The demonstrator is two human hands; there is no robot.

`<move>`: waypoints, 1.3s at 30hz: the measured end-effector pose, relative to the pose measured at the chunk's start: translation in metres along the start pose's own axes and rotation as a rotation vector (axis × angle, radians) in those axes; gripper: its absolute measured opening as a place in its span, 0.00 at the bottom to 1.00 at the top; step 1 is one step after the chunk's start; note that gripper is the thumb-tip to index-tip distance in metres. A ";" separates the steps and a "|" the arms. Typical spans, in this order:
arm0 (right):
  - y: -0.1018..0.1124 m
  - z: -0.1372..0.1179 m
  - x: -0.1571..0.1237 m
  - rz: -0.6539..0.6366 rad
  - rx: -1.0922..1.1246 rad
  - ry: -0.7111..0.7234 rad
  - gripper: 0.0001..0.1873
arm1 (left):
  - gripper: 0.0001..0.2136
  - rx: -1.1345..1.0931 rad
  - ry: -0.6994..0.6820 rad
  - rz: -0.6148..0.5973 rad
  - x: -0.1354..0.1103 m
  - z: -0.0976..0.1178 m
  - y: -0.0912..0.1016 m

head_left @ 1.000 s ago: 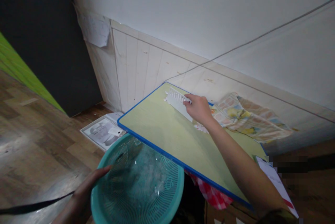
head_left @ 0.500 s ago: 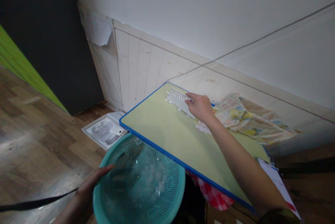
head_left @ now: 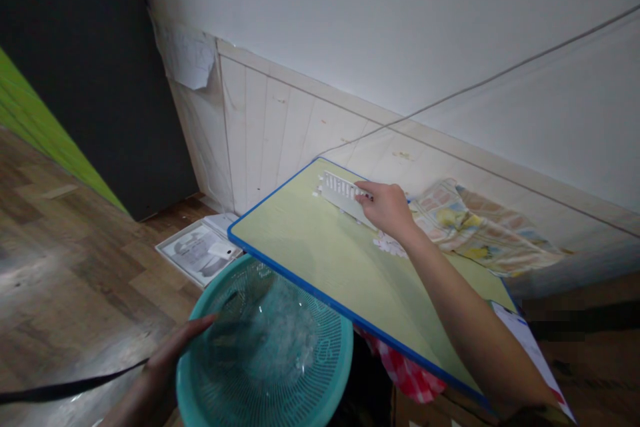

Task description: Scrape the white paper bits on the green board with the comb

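My right hand [head_left: 387, 208] reaches across a pale green table with a blue rim [head_left: 300, 284] and grips a white slotted plastic piece [head_left: 340, 191] near the table's far corner. Small white bits [head_left: 390, 245] lie on the table just under my wrist. My left hand [head_left: 173, 352] holds the near left rim of a teal perforated basket [head_left: 270, 354], which sits low beside the table's front edge and has small clear or white pieces inside.
A patterned cloth [head_left: 480, 227] lies at the table's far right against the white panelled wall [head_left: 270, 127]. A framed picture [head_left: 197, 250] lies on the wooden floor by the wall. A paper sheet [head_left: 525, 340] rests at the table's right end; red checked fabric [head_left: 407, 374] hangs below.
My right hand and the white slotted piece have shifted slightly on the table's far corner. My left hand and the basket have stayed about where they were.
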State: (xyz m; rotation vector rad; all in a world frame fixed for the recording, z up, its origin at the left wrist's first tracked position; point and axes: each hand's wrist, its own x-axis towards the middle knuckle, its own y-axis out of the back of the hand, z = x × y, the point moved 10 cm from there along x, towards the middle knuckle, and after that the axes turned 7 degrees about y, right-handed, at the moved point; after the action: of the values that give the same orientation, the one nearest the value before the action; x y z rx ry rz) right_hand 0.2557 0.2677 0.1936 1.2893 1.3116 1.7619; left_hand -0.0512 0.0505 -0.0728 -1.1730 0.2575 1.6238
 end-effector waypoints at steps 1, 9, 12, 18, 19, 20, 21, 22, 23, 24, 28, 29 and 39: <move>0.000 0.000 -0.003 -0.006 0.016 0.008 0.19 | 0.37 -0.013 0.012 -0.010 0.000 -0.001 -0.001; 0.009 0.016 -0.019 0.034 0.045 -0.057 0.19 | 0.33 -0.040 0.001 -0.007 0.001 -0.002 0.000; 0.004 0.014 -0.021 -0.002 0.051 -0.044 0.19 | 0.32 -0.023 -0.030 0.002 0.003 0.002 0.003; 0.016 0.014 -0.027 0.055 0.154 -0.019 0.18 | 0.32 -0.017 -0.025 -0.013 0.001 0.002 0.000; 0.018 0.017 -0.027 0.065 0.142 -0.030 0.18 | 0.34 -0.023 -0.020 -0.023 0.000 0.001 -0.001; 0.018 0.019 -0.026 0.068 0.125 -0.042 0.18 | 0.35 -0.026 -0.018 -0.029 0.001 0.001 -0.002; 0.016 0.021 -0.024 0.064 0.107 -0.053 0.18 | 0.36 -0.026 -0.017 -0.031 0.001 0.001 -0.001; 0.014 0.023 -0.022 0.055 0.091 -0.061 0.18 | 0.36 -0.024 -0.019 -0.027 0.002 0.001 0.000; 0.011 0.024 -0.020 0.045 0.078 -0.065 0.18 | 0.36 -0.018 -0.024 -0.020 0.003 0.001 0.001; 0.008 0.023 -0.018 0.037 0.069 -0.065 0.18 | 0.35 -0.010 -0.031 -0.011 0.003 0.001 0.002; 0.002 0.017 -0.013 0.032 0.080 -0.035 0.18 | 0.33 0.009 -0.043 -0.006 0.001 0.003 0.001; 0.002 0.015 -0.013 0.032 0.094 -0.028 0.18 | 0.33 0.006 -0.042 -0.008 -0.001 0.003 0.000; 0.006 0.021 -0.014 0.032 0.066 -0.077 0.18 | 0.31 0.006 -0.040 -0.003 0.001 0.004 0.003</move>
State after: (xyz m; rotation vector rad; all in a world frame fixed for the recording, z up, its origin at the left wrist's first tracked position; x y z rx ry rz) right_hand 0.2807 0.2613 0.1953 1.4079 1.3227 1.6862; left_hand -0.0555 0.0522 -0.0727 -1.1349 0.2346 1.6416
